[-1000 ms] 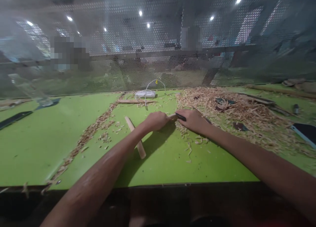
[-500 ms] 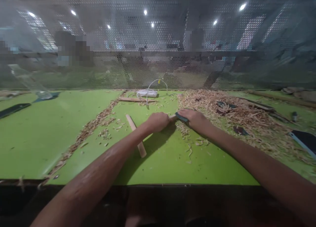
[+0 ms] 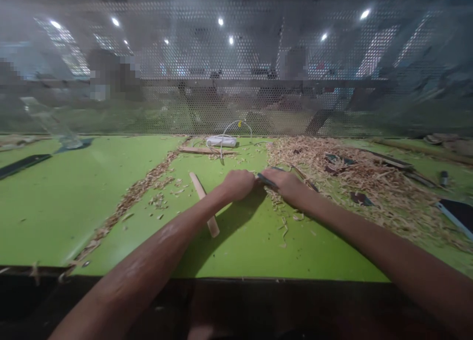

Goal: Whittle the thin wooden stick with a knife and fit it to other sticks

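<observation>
My left hand [image 3: 239,184] is closed around a slim wooden piece, mostly hidden by my fingers, above the green tabletop [image 3: 236,261]. Close beside it, my right hand [image 3: 288,185] grips a folded dark blue-green sheet [image 3: 267,181], which looks like sandpaper, against that piece. A narrow strip with a dark end [image 3: 313,186] shows beyond my right hand; I cannot tell what it is. Under my left forearm lies a flat pale wooden stick [image 3: 198,186], partly covered by the arm.
A heap of wood shavings [image 3: 369,175] with dark scraps spreads at the right. A dark phone-like slab [image 3: 458,214] lies at the right edge. White power strip [image 3: 221,141] and cable sit at the back before a perforated screen [image 3: 236,101]. A clear bottle [image 3: 70,142] stands left.
My right hand and the sheet have shifted slightly left, closer to my left hand. The narrow strip beyond my right hand has come into sight. The view has tilted slightly.
</observation>
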`<state>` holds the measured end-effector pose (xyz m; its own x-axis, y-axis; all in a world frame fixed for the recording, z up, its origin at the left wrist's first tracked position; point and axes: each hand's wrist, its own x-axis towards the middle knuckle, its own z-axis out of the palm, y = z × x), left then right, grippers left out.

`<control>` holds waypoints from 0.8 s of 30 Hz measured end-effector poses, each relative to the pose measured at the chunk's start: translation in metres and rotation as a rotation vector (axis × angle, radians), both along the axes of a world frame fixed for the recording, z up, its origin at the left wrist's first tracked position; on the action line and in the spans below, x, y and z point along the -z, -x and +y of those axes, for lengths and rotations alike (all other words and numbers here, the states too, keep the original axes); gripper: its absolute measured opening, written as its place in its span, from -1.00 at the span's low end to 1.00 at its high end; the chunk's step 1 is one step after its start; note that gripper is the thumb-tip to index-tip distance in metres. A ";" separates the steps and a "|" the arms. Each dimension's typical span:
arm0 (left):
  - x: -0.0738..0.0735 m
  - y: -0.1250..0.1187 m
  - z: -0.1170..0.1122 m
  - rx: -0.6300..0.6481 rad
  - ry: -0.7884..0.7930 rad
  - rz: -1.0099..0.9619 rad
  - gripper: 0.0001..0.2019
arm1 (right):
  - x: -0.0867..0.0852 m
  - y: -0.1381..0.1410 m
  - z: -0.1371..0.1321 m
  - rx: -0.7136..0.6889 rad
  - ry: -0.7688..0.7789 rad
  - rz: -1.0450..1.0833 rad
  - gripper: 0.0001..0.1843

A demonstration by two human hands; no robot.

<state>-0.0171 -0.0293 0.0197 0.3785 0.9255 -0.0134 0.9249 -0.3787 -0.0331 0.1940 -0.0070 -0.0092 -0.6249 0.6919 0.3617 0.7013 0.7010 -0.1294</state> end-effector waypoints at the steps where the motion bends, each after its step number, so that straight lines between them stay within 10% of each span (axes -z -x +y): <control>1: 0.001 0.000 -0.001 0.006 -0.006 -0.004 -0.51 | 0.001 0.000 0.000 -0.046 0.011 0.008 -0.50; 19: -0.009 0.006 0.002 -0.050 0.254 -0.266 -0.49 | 0.005 -0.015 0.013 0.098 -0.054 0.010 -0.48; 24: -0.006 0.006 0.004 0.007 0.198 -0.198 -0.49 | 0.003 -0.005 0.008 -0.064 -0.005 0.007 -0.46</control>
